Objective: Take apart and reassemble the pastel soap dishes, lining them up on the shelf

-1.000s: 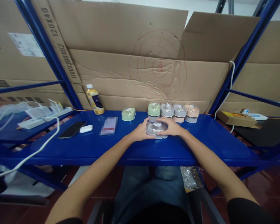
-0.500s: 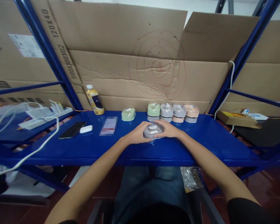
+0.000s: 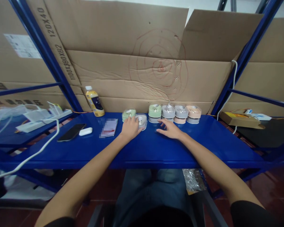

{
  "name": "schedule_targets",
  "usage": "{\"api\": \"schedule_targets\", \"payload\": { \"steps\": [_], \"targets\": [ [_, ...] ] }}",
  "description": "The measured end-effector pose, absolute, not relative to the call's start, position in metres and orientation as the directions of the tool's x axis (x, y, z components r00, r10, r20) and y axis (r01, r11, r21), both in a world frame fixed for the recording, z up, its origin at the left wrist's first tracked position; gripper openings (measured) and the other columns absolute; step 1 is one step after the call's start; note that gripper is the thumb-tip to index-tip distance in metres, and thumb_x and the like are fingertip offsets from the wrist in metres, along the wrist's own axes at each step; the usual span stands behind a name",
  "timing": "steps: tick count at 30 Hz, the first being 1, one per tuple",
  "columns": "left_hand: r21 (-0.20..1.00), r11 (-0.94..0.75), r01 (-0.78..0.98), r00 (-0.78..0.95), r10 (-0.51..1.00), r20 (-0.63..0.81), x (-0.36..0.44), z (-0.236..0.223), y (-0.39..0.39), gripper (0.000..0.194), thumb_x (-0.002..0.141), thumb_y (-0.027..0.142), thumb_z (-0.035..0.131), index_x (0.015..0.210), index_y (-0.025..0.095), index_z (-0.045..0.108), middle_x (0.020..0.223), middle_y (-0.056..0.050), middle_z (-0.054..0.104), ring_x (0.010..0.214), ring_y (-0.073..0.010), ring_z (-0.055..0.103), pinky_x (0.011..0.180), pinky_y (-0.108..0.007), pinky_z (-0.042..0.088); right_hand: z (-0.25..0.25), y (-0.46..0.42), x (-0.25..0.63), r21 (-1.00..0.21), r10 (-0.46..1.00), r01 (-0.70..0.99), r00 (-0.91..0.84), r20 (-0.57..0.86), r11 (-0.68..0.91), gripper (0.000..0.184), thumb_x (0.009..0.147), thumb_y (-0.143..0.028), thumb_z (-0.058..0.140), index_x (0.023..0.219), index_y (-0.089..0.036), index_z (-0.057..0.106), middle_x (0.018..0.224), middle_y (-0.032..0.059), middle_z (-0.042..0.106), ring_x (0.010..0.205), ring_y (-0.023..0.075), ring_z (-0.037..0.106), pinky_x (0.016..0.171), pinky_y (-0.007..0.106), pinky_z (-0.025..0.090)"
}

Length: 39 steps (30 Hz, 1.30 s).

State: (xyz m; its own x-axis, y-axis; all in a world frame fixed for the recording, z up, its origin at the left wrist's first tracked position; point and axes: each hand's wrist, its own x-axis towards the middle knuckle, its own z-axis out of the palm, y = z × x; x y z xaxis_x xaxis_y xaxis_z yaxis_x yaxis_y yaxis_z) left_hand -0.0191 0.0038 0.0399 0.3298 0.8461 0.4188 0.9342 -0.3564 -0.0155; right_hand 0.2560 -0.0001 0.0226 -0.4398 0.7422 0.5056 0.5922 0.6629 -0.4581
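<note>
Left hand (image 3: 130,128), open and not visibly gripping, touched a clear round plastic case (image 3: 142,121) at two o'clock, while the open, empty right hand (image 3: 170,130) lay below four stacked pastel plastic cases (image 3: 174,113) at twelve o'clock.

Passage along front of blue steel shelf (image 3: 217,142). Row of four pastel round plastic cases (image 3: 174,113) blocks right hand (image 3: 170,130) rearward; transparent round case (image 3: 141,121) between left hand (image 3: 130,128), right hand.

My left hand (image 3: 130,127) rests on the blue steel shelf (image 3: 156,153), fingers against a clear-lidded case (image 3: 141,121) and just beside a green case (image 3: 128,114). My right hand (image 3: 170,129) lies open and empty, near a row of four pastel cases (image 3: 168,111).
</note>
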Motion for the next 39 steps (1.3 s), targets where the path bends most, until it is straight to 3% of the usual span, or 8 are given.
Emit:
{"api": "schedule_targets", "payload": {
  "steps": [8, 15, 23, 26, 28, 33, 35, 39],
  "targets": [
    [-0.045, -0.32, 0.946, 0.314, 0.88, 0.355, -0.005, 0.049, 0.064, 0.069, 0.094, 0.056, 0.059, 0.144, 0.01, 0.056, 0.139, -0.025, 0.062, 0.14, -0.0466, 0.043, 0.116, -0.056, 0.03, 0.023, -0.001, 0.254, -0.474, 0.748, 0.581, -0.463, 0.475, 0.661, 0.051, 0.09, -0.044, 0.074, 0.132, -0.016, 0.064, 0.115, 0.0138, 0.069, 0.096, 0.0253, 0.068, 0.087, 0.044, 0.059],
    [-0.057, -0.172, 0.983, 0.181, 0.944, 0.277, -0.034, 0.047, 0.066, 0.084, 0.09, 0.05, 0.063, 0.158, 0.01, 0.037, 0.167, -0.028, 0.031, 0.154, -0.0495, 0.027, 0.12, -0.059, 0.026, 0.021, -0.001, 0.252, -0.459, 0.746, 0.589, -0.484, 0.458, 0.665, 0.049, 0.092, -0.043, 0.073, 0.133, -0.018, 0.064, 0.117, 0.0134, 0.07, 0.093, 0.024, 0.068, 0.083, 0.043, 0.06],
    [-0.14, -0.167, 0.976, 0.206, 0.916, 0.345, -0.036, 0.03, -0.016, 0.075, 0.091, 0.052, 0.064, 0.148, 0.007, 0.046, 0.158, -0.034, 0.041, 0.145, -0.0551, 0.038, 0.113, -0.067, 0.033, 0.02, 0.0, 0.251, -0.467, 0.747, 0.585, -0.485, 0.455, 0.663, 0.046, 0.092, -0.04, 0.074, 0.131, -0.018, 0.066, 0.115, 0.013, 0.072, 0.092, 0.0238, 0.069, 0.085, 0.043, 0.06],
    [-0.09, -0.283, 0.955, 0.292, 0.844, 0.449, -0.029, 0.02, -0.059, 0.071, 0.087, 0.052, 0.068, 0.143, 0.012, 0.05, 0.153, -0.032, 0.047, 0.143, -0.0585, 0.038, 0.111, -0.074, 0.032, 0.024, -0.005, 0.249, -0.459, 0.734, 0.575, -0.477, 0.484, 0.677, 0.046, 0.091, -0.043, 0.075, 0.13, -0.02, 0.067, 0.115, 0.0122, 0.071, 0.098, 0.0255, 0.069, 0.091, 0.047, 0.059],
    [-0.042, -0.421, 0.906, 0.389, 0.791, 0.472, -0.023, 0.018, -0.078, 0.068, 0.084, 0.052, 0.072, 0.138, 0.016, 0.053, 0.15, -0.029, 0.051, 0.142, -0.0574, 0.04, 0.112, -0.075, 0.032, 0.028, -0.009, 0.248, -0.449, 0.701, 0.542, -0.49, 0.517, 0.71, 0.063, 0.084, -0.05, 0.082, 0.137, -0.022, 0.063, 0.127, 0.0132, 0.067, 0.113, 0.0288, 0.067, 0.101, 0.05, 0.056],
    [0.209, -0.794, 0.572, 0.677, 0.6, 0.426, -0.003, 0.037, -0.076, 0.048, 0.089, 0.039, 0.07, 0.131, 0.022, 0.056, 0.146, -0.018, 0.054, 0.142, -0.0395, 0.047, 0.119, -0.057, 0.04, 0.032, -0.014, 0.25, -0.402, 0.614, 0.465, -0.625, 0.482, 0.789, 0.116, 0.062, -0.062, 0.094, 0.158, -0.024, 0.042, 0.163, 0.0184, 0.041, 0.15, 0.0382, 0.042, 0.122, 0.057, 0.038],
    [0.327, -0.815, 0.478, 0.694, 0.579, 0.428, 0.003, 0.044, -0.059, 0.055, 0.087, 0.041, 0.074, 0.135, 0.023, 0.053, 0.141, -0.016, 0.056, 0.137, -0.0349, 0.052, 0.117, -0.051, 0.044, 0.03, -0.012, 0.251, -0.402, 0.637, 0.497, -0.641, 0.428, 0.769, 0.114, 0.063, -0.063, 0.093, 0.158, -0.023, 0.043, 0.158, 0.0191, 0.048, 0.146, 0.0395, 0.048, 0.12, 0.059, 0.04],
    [0.505, -0.734, 0.454, 0.641, 0.663, 0.388, 0.01, 0.044, -0.02, 0.103, 0.065, 0.052, 0.093, 0.149, 0.021, 0.043, 0.148, -0.018, 0.053, 0.14, -0.04, 0.05, 0.118, -0.057, 0.042, 0.028, -0.007, 0.254, -0.381, 0.682, 0.566, -0.594, 0.427, 0.731, 0.105, 0.063, -0.066, 0.092, 0.151, -0.023, 0.053, 0.142, 0.0179, 0.062, 0.131, 0.0396, 0.06, 0.111, 0.059, 0.048]
  ]
}}
